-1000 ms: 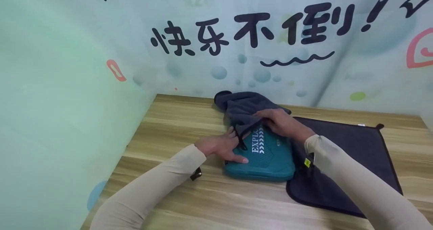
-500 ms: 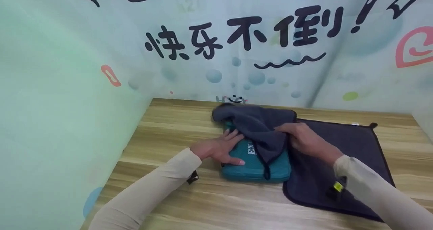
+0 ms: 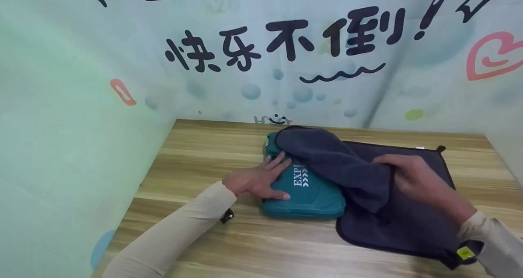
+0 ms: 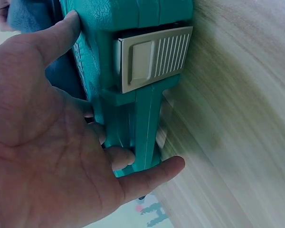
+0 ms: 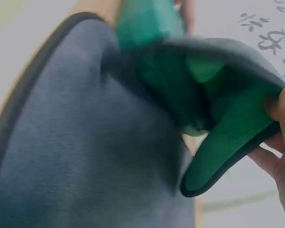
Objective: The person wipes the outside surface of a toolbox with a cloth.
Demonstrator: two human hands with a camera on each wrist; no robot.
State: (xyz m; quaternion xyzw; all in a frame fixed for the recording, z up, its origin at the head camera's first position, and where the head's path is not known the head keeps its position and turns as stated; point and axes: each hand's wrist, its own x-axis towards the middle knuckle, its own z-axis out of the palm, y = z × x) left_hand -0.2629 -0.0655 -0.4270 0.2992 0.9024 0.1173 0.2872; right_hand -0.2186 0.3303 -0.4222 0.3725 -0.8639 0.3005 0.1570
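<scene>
A teal hard case [image 3: 314, 198] with white lettering lies on the wooden table, and my left hand [image 3: 259, 182] rests on its left side with fingers spread. In the left wrist view a metal latch [image 4: 156, 59] shows on the case's side, beside that palm. My right hand [image 3: 421, 184] pinches the edge of a dark grey, black-edged cloth [image 3: 322, 151], which stretches from the case's upper right part toward that hand. In the right wrist view the raised cloth's green underside [image 5: 232, 147] is visible, with thumb and fingers at its edge.
Flat dark grey fabric [image 3: 408, 233] with black trim spreads over the table right of the case, partly under the right forearm. The wooden tabletop [image 3: 196, 155] meets a printed backdrop [image 3: 229, 94] behind and at the left.
My right hand has moved right, drawing the cloth rightward off the case's left and front, so more lettering and its upper left corner show. The left hand has stayed on the case.
</scene>
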